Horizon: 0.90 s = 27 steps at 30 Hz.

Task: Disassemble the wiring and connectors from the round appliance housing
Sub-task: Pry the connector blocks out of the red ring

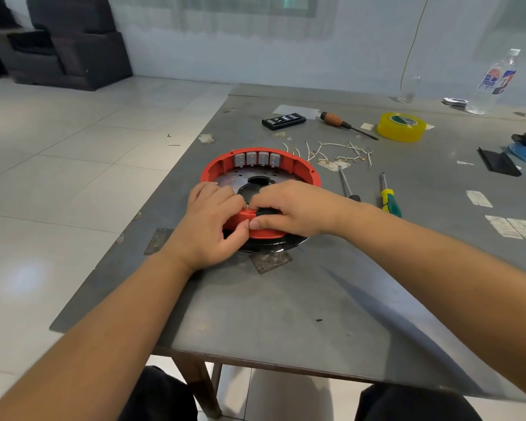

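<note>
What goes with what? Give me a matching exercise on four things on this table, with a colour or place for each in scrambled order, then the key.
Things:
1. round housing
2. tape roll
3. green-handled screwdriver
4. loose wires

Descriptions:
A. yellow, lying flat at the far side of the table
B. white pieces in a heap just behind and right of the housing
C. red rim, with grey connectors along its far inner wall
D. lying right of the housing, beside another screwdriver

Pairs: 1-C, 2-A, 3-D, 4-B
</note>
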Tool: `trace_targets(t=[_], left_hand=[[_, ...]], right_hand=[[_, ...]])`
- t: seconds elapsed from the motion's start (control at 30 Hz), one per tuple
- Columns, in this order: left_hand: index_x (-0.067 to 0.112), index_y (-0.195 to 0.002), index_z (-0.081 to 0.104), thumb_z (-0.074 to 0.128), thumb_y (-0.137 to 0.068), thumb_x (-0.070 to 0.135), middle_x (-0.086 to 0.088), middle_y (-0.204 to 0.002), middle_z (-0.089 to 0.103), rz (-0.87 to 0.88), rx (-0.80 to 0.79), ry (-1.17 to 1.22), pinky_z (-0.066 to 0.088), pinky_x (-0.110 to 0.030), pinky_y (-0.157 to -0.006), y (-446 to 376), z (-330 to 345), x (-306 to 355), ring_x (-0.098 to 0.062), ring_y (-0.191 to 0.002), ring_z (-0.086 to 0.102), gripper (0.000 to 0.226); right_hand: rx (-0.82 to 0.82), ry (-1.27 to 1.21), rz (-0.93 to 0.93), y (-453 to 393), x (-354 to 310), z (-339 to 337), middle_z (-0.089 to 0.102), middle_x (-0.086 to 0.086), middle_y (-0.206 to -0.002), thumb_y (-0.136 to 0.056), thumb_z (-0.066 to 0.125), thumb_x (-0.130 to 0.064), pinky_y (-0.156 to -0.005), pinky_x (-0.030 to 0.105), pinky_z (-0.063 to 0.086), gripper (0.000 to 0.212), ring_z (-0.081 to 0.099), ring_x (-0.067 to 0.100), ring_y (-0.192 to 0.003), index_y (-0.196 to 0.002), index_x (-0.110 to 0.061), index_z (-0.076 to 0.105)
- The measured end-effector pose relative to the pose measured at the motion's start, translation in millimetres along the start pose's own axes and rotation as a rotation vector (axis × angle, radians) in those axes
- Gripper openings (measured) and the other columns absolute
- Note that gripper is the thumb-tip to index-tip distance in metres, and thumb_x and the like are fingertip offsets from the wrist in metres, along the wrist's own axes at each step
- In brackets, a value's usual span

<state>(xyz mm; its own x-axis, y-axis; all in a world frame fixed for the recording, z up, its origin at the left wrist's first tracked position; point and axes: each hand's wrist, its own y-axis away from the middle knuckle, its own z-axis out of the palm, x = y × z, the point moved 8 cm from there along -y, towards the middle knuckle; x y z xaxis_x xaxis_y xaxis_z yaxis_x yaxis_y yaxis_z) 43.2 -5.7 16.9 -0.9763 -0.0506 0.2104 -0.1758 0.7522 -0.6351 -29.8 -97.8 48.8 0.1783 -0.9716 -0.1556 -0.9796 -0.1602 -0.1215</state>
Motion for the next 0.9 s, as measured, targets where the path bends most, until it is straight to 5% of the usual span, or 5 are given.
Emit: trace_targets(t=[0.43, 0.57, 0.7, 0.9], left_hand=[[0.012, -0.087, 0.062, 0.050, -0.094, 0.035, 0.000, -0.082, 0.050, 0.008, 0.013, 0.001, 0.029, -0.036, -0.094, 0.4, -0.8, 1.6, -0.024, -0.086, 0.044, 0.027], [0.011, -0.088, 0.063, 0.050, -0.093, 0.037, -0.001, -0.083, 0.052, 0.008, 0.013, -0.032, 0.034, -0.041, -0.095, -0.4, -2.1, 3.2, -0.025, -0.086, 0.045, 0.029], [0.019, -0.115, 0.068, 0.051, -0.094, 0.052, 0.011, -0.093, 0.055, -0.022, -0.034, -0.004, 0.029, -0.038, -0.106, -2.7, -4.0, 2.9, -0.015, -0.094, 0.047, 0.043], [0.031, -0.134, 0.064, 0.048, -0.091, 0.058, 0.015, -0.109, 0.068, -0.011, -0.312, -0.012, 0.043, -0.037, -0.093, -31.2, 0.9, 11.7, -0.006, -0.093, 0.057, 0.053]], right_hand=[[0.079, -0.019, 0.005, 4.3, 5.3, -1.4, 0.068, -0.002, -0.092, -0.100, 0.058, -0.045, -0.077, 0.040, 0.049, 0.032, 0.061, 0.015, -0.084, -0.110, -0.016, 0.068], [0.109, -0.132, 0.159, 12.0, 22.1, -2.4, 0.059, -0.021, -0.098, -0.082, 0.066, -0.068, -0.081, 0.020, 0.046, 0.064, 0.057, -0.003, -0.085, -0.132, -0.030, 0.052], [0.234, 0.193, 0.281, 32.9, 27.4, 6.0, 0.058, -0.013, -0.099, -0.076, 0.044, -0.090, -0.102, 0.036, 0.032, 0.069, 0.051, 0.009, -0.096, -0.107, -0.029, 0.052], [0.384, 0.056, 0.223, 43.6, 24.8, 12.0, 0.046, -0.009, -0.092, -0.090, 0.052, -0.053, -0.102, 0.041, 0.031, 0.030, 0.041, 0.014, -0.097, -0.096, -0.024, 0.049]])
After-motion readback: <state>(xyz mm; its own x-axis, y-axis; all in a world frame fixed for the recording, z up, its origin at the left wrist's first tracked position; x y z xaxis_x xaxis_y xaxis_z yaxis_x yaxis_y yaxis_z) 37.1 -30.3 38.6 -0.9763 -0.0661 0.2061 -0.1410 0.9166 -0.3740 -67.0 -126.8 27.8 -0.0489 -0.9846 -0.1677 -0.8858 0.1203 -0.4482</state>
